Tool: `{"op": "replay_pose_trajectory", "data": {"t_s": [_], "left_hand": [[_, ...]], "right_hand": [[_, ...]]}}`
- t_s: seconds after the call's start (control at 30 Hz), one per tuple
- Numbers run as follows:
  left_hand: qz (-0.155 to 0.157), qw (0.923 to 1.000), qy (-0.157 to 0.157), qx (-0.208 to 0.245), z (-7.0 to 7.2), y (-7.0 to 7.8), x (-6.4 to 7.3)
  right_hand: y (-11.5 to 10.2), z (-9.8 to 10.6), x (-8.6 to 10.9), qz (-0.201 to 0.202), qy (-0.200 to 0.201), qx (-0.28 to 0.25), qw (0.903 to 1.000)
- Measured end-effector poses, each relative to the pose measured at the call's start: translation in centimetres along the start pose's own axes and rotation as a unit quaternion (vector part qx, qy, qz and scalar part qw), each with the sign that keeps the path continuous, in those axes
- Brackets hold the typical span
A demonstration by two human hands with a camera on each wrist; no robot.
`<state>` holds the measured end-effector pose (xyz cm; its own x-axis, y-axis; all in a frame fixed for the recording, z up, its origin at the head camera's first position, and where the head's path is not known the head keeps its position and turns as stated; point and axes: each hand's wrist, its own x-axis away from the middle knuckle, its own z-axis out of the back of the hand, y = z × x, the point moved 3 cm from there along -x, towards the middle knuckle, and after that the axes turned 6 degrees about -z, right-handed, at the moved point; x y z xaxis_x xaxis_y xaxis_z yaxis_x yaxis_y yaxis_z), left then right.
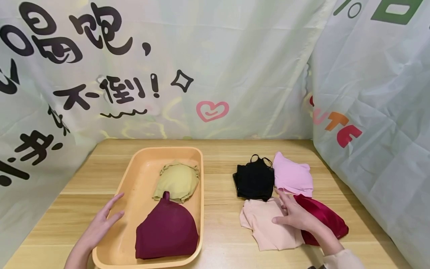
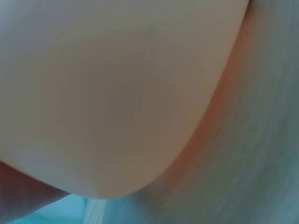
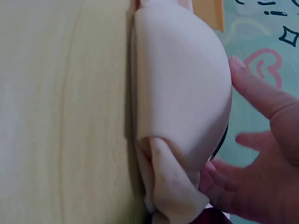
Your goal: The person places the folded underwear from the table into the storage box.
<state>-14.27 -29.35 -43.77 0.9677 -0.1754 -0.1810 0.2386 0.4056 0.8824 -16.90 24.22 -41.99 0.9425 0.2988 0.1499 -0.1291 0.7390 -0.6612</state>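
My left hand (image 1: 100, 225) is at the left rim of an orange plastic tray (image 1: 202, 194), its fingers extended over the edge. Inside the tray lie a folded maroon bra (image 1: 168, 231) at the near end and a yellow-green ruffled bra (image 1: 179, 181) behind it. My right hand (image 1: 299, 216) is over a folded pale pink bra (image 1: 260, 220), fingers spread. From the right wrist, a fingertip appears right at the curved top of that padded pink cup (image 3: 182, 79). The left wrist view is mostly filled by a blurred pale surface.
Behind the pale pink bra lie a black strapped garment (image 1: 256, 179) and a lilac one (image 1: 293, 173). A dark red satin piece (image 1: 324, 216) is under my right forearm. Printed curtains (image 1: 255, 74) enclose the wooden table (image 1: 218, 157) at the back and sides.
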Motion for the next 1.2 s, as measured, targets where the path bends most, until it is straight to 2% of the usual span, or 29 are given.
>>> {"op": "replay_pose_trajectory", "data": {"t_s": [0.1,0.23,0.37,0.5,0.6,0.7,0.87,1.1,1.2], "left_hand": [[0.001,1.0000,-0.001,0.002,0.0,0.0,0.0],[0.007,0.9999,-0.004,0.006,0.0,0.0,-0.1],[0.009,1.0000,-0.003,0.000,0.0,0.0,0.0],[0.006,0.9999,-0.001,-0.009,0.1,0.1,0.0],[0.004,0.9999,0.000,-0.012,0.1,0.1,-0.1],[0.004,0.9999,0.000,-0.010,0.1,0.1,-0.1],[0.000,1.0000,-0.001,-0.004,0.1,0.2,-0.1],[0.000,1.0000,-0.001,-0.003,0.1,0.2,-0.1],[0.004,1.0000,-0.002,-0.002,0.0,0.2,-0.2]], "right_hand": [[0.0,-0.1,0.0,-0.018,-0.002,0.006,0.9998],[-0.1,-0.2,-0.3,-0.005,-0.003,0.025,0.9997],[-0.3,-0.2,-0.6,-0.012,0.010,0.076,0.9970],[-0.4,-0.7,-0.9,-0.030,0.012,0.108,0.9937],[-0.5,-0.9,-1.0,-0.050,0.007,0.111,0.9925],[-0.6,-1.1,-1.1,-0.054,-0.001,0.084,0.9950],[-0.7,-1.2,-0.8,-0.060,-0.024,-0.017,0.9978],[-1.1,-1.4,-0.5,-0.090,-0.041,-0.123,0.9875],[-1.2,-1.4,-0.7,-0.086,-0.061,-0.187,0.9766]]}}
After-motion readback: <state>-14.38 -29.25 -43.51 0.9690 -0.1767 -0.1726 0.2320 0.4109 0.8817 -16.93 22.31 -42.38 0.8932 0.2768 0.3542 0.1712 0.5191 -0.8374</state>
